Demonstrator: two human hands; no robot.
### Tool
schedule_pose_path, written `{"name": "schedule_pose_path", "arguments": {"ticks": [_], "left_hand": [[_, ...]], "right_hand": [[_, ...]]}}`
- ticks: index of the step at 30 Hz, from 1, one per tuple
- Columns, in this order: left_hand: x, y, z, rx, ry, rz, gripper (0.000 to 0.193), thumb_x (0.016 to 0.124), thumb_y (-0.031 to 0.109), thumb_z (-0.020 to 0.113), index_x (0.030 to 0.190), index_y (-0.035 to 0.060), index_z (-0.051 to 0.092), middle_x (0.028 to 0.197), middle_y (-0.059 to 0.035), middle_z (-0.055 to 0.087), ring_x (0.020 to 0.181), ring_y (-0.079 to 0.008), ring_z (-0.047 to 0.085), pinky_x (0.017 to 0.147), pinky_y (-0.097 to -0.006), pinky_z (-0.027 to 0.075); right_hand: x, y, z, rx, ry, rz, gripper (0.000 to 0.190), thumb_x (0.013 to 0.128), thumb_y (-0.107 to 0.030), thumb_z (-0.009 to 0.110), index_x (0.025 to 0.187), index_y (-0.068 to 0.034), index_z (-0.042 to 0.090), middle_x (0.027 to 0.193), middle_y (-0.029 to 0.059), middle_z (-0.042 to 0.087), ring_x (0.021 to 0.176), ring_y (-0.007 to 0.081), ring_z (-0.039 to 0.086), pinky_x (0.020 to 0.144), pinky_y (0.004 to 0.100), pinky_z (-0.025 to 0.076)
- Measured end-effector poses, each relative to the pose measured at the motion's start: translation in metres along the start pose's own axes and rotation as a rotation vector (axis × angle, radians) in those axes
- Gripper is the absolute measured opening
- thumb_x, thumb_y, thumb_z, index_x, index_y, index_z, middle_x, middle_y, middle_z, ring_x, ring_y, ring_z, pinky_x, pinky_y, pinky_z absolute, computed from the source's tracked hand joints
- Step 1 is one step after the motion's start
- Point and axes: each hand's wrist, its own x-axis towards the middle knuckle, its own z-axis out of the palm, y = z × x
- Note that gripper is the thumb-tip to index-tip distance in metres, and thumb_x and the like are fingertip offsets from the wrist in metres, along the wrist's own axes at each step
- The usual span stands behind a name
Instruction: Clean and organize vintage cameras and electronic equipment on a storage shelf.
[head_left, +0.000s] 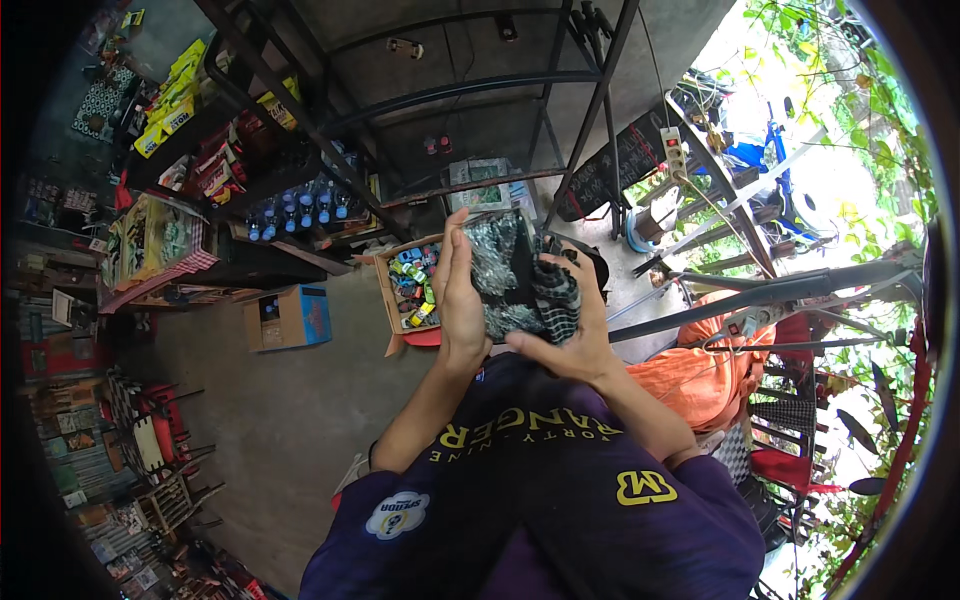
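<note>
Before my chest, a dark box-shaped object (499, 259) with a shiny, crinkled clear-plastic face is held between both hands. My left hand (459, 307) supports its left side, with the fingers straight and pointing away from me. On the right, my right hand (589, 326) presses a bunched black-and-white checked cloth (556, 296) against the object, its thumb along the near edge. The fingertips behind the cloth are partly hidden. Just beyond my left hand, an open cardboard box (390, 300) contains several small toy cars (412, 277).
A black metal rack (465, 90) with glass shelves stands ahead, holding a few toy cars. Bottles with blue caps (307, 210) line a lower shelf at left. A blue-and-brown carton (292, 319) sits on the floor. Orange fabric (697, 367) and a metal bar (750, 304) lie close at right.
</note>
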Motion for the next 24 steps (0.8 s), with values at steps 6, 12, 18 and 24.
{"name": "schedule_pose_path", "arguments": {"ticks": [6,12,18,24], "left_hand": [[0.0,0.003,-0.009,-0.211,-0.135,-0.001,0.064,0.1,0.043,0.038,0.148,0.0053,0.019,0.137,-0.0159,0.045,0.123,-0.0226,0.047,0.103,-0.0354,0.039],[0.001,-0.004,-0.007,-0.44,-0.316,-0.002,0.068,0.093,0.046,0.052,0.142,0.0064,0.027,0.12,-0.0194,0.054,0.114,-0.0309,0.054,0.098,-0.0425,0.044],[0.015,-0.003,-0.003,-0.383,0.142,-0.168,0.035,0.093,0.04,0.053,0.09,0.0051,0.059,0.079,-0.009,0.064,0.072,-0.0196,0.064,0.07,-0.0316,0.052],[0.002,0.005,0.01,-0.426,0.147,-0.182,0.037,0.093,0.04,0.052,0.09,0.0041,0.058,0.079,-0.0101,0.063,0.072,-0.0204,0.063,0.069,-0.0325,0.053]], "right_hand": [[0.015,-0.004,-0.015,0.773,-0.067,0.457,0.064,0.071,-0.007,0.079,0.126,0.0,0.047,0.115,0.0089,0.059,0.102,0.016,0.059,0.091,0.0288,0.046],[0.012,0.0,0.0,0.752,-0.068,0.596,0.048,0.08,-0.013,0.074,0.12,0.001,0.052,0.113,0.007,0.06,0.1,0.013,0.057,0.088,0.0267,0.045],[0.004,-0.011,0.032,-0.235,0.19,-0.252,0.056,0.072,-0.037,0.075,0.119,-0.011,0.059,0.129,0.0212,0.046,0.114,0.0395,0.044,0.096,0.0473,0.036],[0.019,-0.008,0.017,-0.336,0.232,-0.367,0.05,0.071,-0.033,0.074,0.115,-0.014,0.063,0.123,0.0203,0.051,0.106,0.0361,0.051,0.088,0.0441,0.04]]}}
